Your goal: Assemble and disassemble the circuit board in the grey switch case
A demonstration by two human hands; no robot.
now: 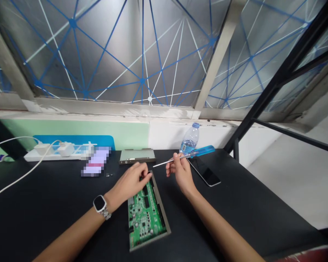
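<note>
A green circuit board point(146, 218) sits in a shallow metal tray point(163, 214) on the black desk. My left hand point(132, 180), with a watch point(100, 203) on its wrist, is over the far end of the board. Its fingers are curled in towards the thumb, beside the tray's far corner; what is between them, if anything, is hidden. My right hand point(182, 173) grips a screwdriver point(203, 150) with a clear blue handle. The fingers close round it near where shaft meets handle. Its metal shaft points left, the tip in the air just beyond the tray.
A metal cover plate point(137, 155) lies behind the board. Small loose bits point(109, 175) rest to its left, near a blurred-out phone-like object point(96, 162). A power strip point(54, 154) with white cables, a water bottle point(190, 139) and a dark phone point(205, 173) are also on the desk point(57, 211).
</note>
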